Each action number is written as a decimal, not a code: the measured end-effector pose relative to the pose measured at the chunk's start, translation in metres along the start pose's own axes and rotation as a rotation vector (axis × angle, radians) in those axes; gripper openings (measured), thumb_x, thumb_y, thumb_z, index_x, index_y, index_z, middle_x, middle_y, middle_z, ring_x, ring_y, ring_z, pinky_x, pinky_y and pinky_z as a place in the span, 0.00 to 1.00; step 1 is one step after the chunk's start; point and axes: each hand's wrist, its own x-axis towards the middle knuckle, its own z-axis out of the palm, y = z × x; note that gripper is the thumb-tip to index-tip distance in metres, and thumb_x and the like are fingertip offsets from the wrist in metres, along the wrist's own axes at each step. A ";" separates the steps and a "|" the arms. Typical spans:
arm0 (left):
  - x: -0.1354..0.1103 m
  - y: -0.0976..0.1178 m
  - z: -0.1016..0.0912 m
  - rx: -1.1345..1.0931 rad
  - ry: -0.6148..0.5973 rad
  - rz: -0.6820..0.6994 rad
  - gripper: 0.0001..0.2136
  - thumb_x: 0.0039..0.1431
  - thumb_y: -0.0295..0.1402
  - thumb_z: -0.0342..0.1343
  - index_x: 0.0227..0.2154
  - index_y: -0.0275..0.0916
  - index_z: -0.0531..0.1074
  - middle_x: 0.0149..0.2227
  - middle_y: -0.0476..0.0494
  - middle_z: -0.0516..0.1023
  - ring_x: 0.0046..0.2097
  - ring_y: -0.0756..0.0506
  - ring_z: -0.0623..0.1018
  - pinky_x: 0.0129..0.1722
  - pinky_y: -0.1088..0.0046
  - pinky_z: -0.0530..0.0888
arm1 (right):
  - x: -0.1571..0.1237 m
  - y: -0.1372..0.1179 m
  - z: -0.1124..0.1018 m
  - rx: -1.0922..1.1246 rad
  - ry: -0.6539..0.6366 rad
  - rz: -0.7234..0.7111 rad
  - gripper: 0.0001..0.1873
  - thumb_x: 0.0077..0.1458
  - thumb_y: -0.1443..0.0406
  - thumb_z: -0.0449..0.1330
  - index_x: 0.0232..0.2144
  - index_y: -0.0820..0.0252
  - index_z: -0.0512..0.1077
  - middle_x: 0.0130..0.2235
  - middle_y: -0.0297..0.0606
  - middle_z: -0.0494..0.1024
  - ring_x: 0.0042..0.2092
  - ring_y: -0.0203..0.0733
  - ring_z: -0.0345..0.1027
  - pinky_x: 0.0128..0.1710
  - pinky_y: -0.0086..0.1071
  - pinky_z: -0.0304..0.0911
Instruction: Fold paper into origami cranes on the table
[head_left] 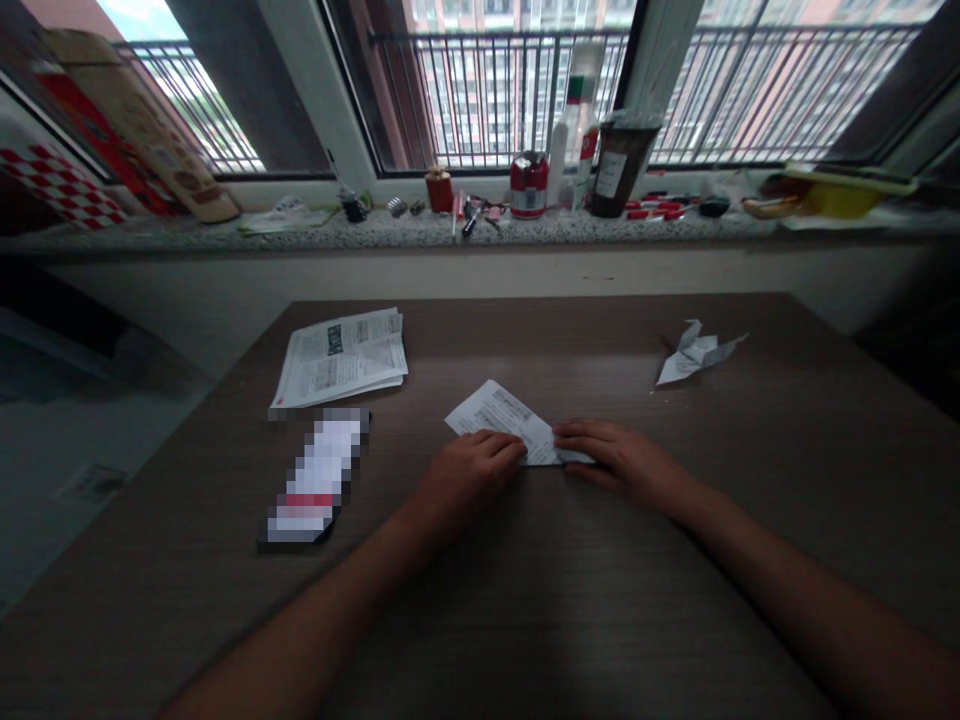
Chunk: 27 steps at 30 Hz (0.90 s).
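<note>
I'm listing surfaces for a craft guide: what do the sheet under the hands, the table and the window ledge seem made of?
Sheet: thin matte printed paper, creased sharply, pressed flat by left hand and right hand. Table: wood or wood-look laminate, dull brown, with fine straight grain lines. Window ledge: speckled grey stone, probably granite, slightly glossy.

Matt printed paper sheet [501,412] on a dull wood-grain table [570,590] — far off, a speckled stone sill [420,232].
</note>
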 end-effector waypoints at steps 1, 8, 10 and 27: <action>0.000 0.000 0.000 0.002 -0.001 0.004 0.10 0.71 0.26 0.55 0.52 0.37 0.73 0.52 0.39 0.81 0.51 0.39 0.81 0.48 0.60 0.78 | 0.000 0.000 0.000 0.008 0.012 -0.002 0.18 0.67 0.63 0.61 0.58 0.51 0.75 0.60 0.44 0.77 0.61 0.52 0.72 0.60 0.50 0.70; -0.001 0.004 -0.003 0.025 0.003 -0.018 0.08 0.70 0.28 0.56 0.50 0.38 0.73 0.50 0.39 0.81 0.49 0.39 0.82 0.46 0.62 0.79 | 0.001 -0.002 -0.001 0.007 0.066 0.007 0.14 0.69 0.65 0.57 0.52 0.52 0.79 0.53 0.42 0.82 0.53 0.49 0.78 0.52 0.45 0.76; -0.001 0.005 -0.003 0.032 -0.001 -0.028 0.09 0.70 0.30 0.58 0.50 0.39 0.73 0.50 0.40 0.81 0.48 0.39 0.82 0.44 0.63 0.79 | 0.000 -0.004 -0.001 -0.005 0.093 0.000 0.14 0.69 0.64 0.57 0.51 0.52 0.79 0.52 0.43 0.83 0.52 0.49 0.79 0.50 0.45 0.77; -0.006 0.003 -0.009 -0.201 0.287 -0.041 0.05 0.71 0.30 0.57 0.43 0.39 0.78 0.43 0.43 0.81 0.42 0.44 0.81 0.41 0.68 0.78 | -0.003 -0.001 -0.005 0.270 0.202 0.139 0.26 0.63 0.61 0.65 0.62 0.48 0.68 0.57 0.43 0.77 0.55 0.50 0.75 0.55 0.47 0.73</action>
